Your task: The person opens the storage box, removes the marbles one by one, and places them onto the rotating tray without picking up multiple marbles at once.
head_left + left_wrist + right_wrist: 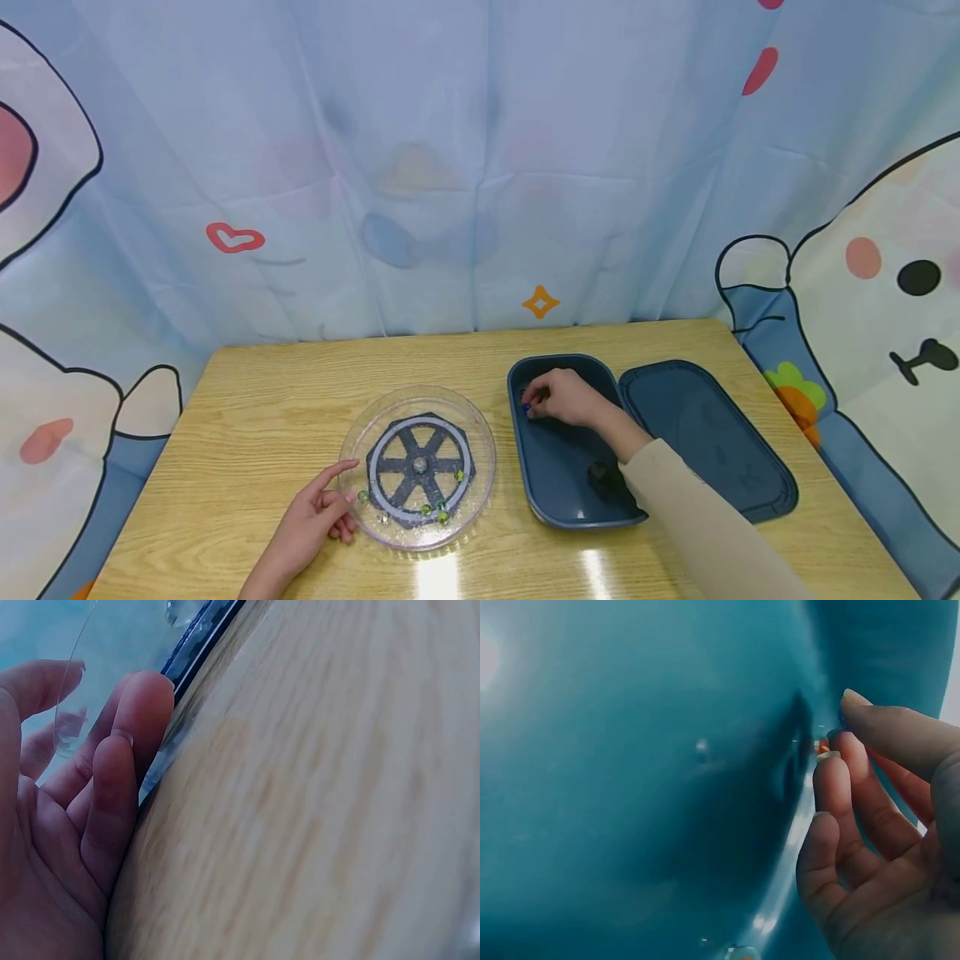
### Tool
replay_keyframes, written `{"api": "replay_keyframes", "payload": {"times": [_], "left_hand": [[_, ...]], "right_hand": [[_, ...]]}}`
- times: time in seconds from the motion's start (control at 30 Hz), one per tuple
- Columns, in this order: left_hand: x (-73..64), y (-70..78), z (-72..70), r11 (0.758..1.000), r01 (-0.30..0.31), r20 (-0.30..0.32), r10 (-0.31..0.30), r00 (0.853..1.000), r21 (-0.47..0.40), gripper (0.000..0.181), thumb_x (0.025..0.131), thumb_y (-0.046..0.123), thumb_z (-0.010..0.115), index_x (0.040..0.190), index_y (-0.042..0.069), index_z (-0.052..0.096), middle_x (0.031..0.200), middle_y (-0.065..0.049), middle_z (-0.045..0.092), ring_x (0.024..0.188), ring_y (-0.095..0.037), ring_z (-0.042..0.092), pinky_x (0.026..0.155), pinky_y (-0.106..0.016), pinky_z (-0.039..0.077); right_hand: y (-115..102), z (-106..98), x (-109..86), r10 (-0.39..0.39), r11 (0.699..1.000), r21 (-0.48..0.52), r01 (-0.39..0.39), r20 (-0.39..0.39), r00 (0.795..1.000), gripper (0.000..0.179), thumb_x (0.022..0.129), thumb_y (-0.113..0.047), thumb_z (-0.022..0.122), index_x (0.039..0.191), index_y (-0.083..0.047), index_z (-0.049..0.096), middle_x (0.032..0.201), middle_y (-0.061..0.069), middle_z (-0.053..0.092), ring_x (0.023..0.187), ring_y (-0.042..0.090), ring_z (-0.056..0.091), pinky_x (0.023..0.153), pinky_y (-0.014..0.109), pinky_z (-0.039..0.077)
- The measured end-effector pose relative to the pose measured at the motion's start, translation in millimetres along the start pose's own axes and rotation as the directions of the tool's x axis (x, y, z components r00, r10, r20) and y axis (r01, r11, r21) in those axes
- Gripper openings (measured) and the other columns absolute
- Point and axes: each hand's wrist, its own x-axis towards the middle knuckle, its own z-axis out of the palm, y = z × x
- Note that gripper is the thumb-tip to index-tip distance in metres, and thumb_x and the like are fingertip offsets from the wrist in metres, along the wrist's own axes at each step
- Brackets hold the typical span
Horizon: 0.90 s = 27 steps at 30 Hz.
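A clear round dish (483,500) lies on the table with a dark, spoked wheel shape showing in its middle. Several green marbles (443,517) sit in it. At its left side my left hand (311,517) holds the rim, one digit over the edge and another against the outside, the remaining fingers loosely bent below. My right hand (562,398) reaches into a dark blue tub (555,467), at its left wall. Thumb and fingertips pinch a small blue marble (841,724), mostly hidden by the fingers. A small orange piece (823,746) shows right at the fingertips.
A dark blue lid (708,442) lies flat at the tub's right side, close to its rim. A clear marble (742,952) is near the tub wall in the right wrist view. Behind the wooden table (255,417) hangs a printed blue curtain (420,167).
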Motion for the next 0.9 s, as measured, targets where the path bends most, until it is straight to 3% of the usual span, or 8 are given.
{"api": "replay_keyframes", "payload": {"times": [0.4,0.67,0.9], "left_hand": [[-0.8,0.6,0.6,1.000,0.013,0.000,-0.013,1.000,-0.006,0.056,0.100,0.014,0.061,0.150,0.004,0.038,0.075,-0.018,0.064,0.058,-0.020,0.064,0.058,-0.036,0.059],[-0.2,0.7,0.2,1.000,0.005,0.006,-0.005,1.000,-0.007,0.056,0.100,0.014,0.061,0.151,0.003,0.037,0.075,-0.018,0.064,0.058,-0.020,0.064,0.058,-0.036,0.059],[0.1,-0.4,-0.1,1.000,-0.005,0.016,0.005,1.000,-0.012,0.057,0.101,0.014,0.060,0.151,0.003,0.036,0.074,-0.017,0.064,0.057,-0.020,0.064,0.058,-0.036,0.059]], "right_hand": [[-16,-17,-9.4,-0.009,0.999,0.048,0.012,-0.074,0.997,0.011,0.091,-0.014,0.074,0.102,-0.012,0.075,0.092,-0.004,0.069,0.077,0.013,0.062,0.066,0.033,0.052],[-32,-22,-18.7,-0.071,0.993,0.087,0.084,-0.141,0.987,0.012,0.091,-0.013,0.074,0.103,-0.012,0.075,0.089,-0.004,0.068,0.080,0.014,0.062,0.069,0.034,0.053],[-51,-16,-25.1,-0.151,0.986,0.049,0.159,-0.134,0.979,0.013,0.091,-0.014,0.074,0.104,-0.012,0.074,0.089,-0.006,0.065,0.078,0.013,0.059,0.067,0.033,0.052]]}}
